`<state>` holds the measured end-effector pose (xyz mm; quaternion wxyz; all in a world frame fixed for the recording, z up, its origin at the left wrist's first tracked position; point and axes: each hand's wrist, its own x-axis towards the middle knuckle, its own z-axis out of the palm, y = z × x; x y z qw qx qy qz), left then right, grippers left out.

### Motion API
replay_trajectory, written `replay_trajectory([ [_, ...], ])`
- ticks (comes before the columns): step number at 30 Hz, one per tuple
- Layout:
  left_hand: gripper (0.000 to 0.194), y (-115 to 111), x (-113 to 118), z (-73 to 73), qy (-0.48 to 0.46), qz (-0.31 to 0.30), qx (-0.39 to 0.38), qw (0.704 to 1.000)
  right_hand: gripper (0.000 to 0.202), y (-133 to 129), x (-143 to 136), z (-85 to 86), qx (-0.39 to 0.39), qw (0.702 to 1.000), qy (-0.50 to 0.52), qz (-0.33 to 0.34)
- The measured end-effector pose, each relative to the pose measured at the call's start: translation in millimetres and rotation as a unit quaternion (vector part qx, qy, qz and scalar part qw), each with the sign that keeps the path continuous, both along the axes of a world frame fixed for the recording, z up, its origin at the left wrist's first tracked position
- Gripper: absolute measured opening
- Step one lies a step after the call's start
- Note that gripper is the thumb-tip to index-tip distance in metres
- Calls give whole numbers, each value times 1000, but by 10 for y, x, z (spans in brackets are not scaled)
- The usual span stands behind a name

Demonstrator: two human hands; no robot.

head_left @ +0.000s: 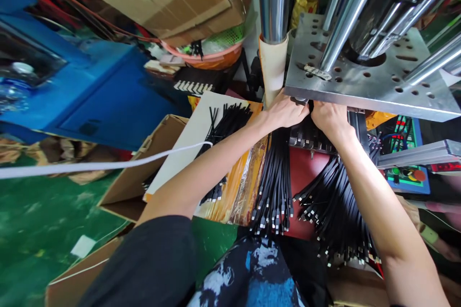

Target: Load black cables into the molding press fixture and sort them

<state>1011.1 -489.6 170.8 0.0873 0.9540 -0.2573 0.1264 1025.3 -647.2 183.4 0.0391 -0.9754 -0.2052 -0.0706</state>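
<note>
Both hands reach in under the front edge of a thick metal plate [363, 98] with holes. My left hand [288, 109] is closed at the left end of a dark metal block [312, 138]. My right hand [330, 117] is closed over the same block, close to the left one. What the fingers grip is hidden by the hands and the plate. Black cables with metal-tipped plugs [275, 187] hang in front of the block below my left hand. Another bundle of black cables [342, 211] fans out below my right forearm.
Polished columns [275, 0] rise around the plate. More black cables lie on a taped board [248, 172] at left. An open cardboard box [144, 172], a blue machine [90, 91] and a control panel [406, 172] flank the bench. Another person's hand [446, 249] shows at right.
</note>
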Motion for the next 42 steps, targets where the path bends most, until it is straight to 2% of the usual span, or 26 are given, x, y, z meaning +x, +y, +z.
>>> replay_trajectory([
  [2,35,-5,11,6,13,6,-32,999,48,-8,34,27,5,1000,3,7],
  [3,33,4,-65,15,18,15,-50,998,47,-35,-37,59,7,1000,-2,17],
  [4,32,21,-203,24,17,32,-68,997,47,-83,-179,94,13,999,-13,28],
  [6,31,74,-645,25,3,86,-105,991,44,-244,-664,136,30,998,-40,27],
  [8,28,134,-1196,-13,35,149,-107,982,36,-468,-1306,88,45,997,-40,-48],
  [9,31,157,-1458,-47,90,172,-90,977,37,-590,-1623,25,27,994,-17,-102],
  [10,31,174,-1682,-88,150,187,-70,968,45,-708,-1905,-59,-9,987,17,-162],
  [12,26,195,-1979,-187,233,179,-48,955,47,-915,-2304,-260,-62,966,100,-232],
  [14,25,222,-2075,-286,274,169,-59,945,39,-1070,-2473,-446,-47,952,155,-260],
  [17,25,311,-2020,-382,321,175,-164,916,38,-1233,-2487,-573,101,938,180,-280],
  [19,22,378,-1981,-385,373,166,-281,869,45,-1309,-2493,-541,197,918,170,-301],
  [20,20,398,-1978,-367,409,157,-343,831,48,-1334,-2516,-501,232,908,159,-312],
  [22,24,389,-2011,-301,487,139,-461,729,51,-1344,-2600,-403,284,892,134,-324],
  [24,33,298,-2079,-220,539,122,-542,634,49,-1296,-2705,-307,332,881,111,-317],
  [25,35,224,-2119,-184,552,110,-565,604,47,-1253,-2755,-266,348,880,100,-308],
  [27,36,43,-2195,-138,568,77,-581,578,40,-1143,-2837,-200,367,882,88,-281],
  [29,33,-141,-2253,-132,568,50,-570,591,34,-1018,-2896,-155,387,885,102,-236],
  [32,30,-333,-2304,-157,536,25,-554,636,34,-843,-2956,-122,430,876,177,-126],
  [34,34,-380,-2328,-161,500,11,-556,664,35,-761,-2980,-115,439,866,235,-42],
  [37,37,-342,-2364,-113,432,2,-550,715,33,-734,-2987,-93,431,853,292,39],
  [40,36,-226,-2383,-14,367,6,-541,756,27,-819,-2973,-28,430,845,309,73],
  [42,35,-137,-2380,56,347,-18,-527,776,23,-877,-2964,22,435,843,305,87],
])
